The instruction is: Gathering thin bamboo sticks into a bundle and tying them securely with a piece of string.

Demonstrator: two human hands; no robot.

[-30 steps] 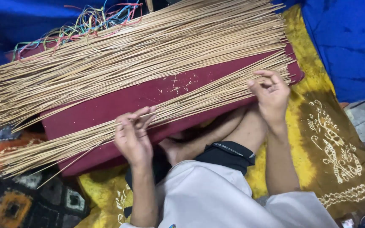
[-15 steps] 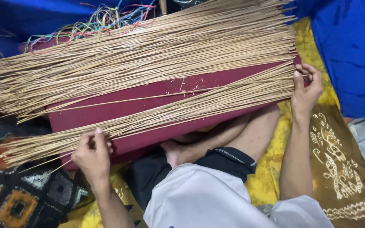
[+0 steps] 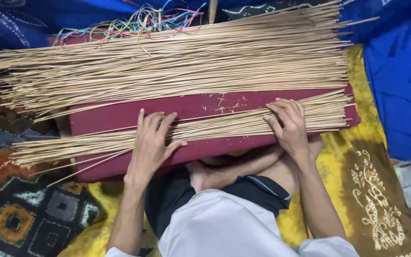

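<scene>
A maroon padded board (image 3: 120,119) lies across my lap. On its near edge rests a thin bundle of long tan sticks (image 3: 220,126). My left hand (image 3: 152,143) lies flat on this bundle left of its middle, fingers spread. On the bundle's right part my right hand (image 3: 288,124) presses flat, fingers apart. Neither hand curls around the sticks. A much larger pile of the same sticks (image 3: 181,66) covers the far half of the board.
Coloured strings (image 3: 134,24) lie tangled behind the big pile. Blue cloth (image 3: 400,85) is at the right and back. A yellow patterned cloth (image 3: 357,190) lies under me, and a dark patterned mat (image 3: 20,209) is at the left. My crossed legs are under the board.
Half a second ago my hands were at the two ends of the near bundle. Both have moved inward and now lie flat on top of it.
</scene>
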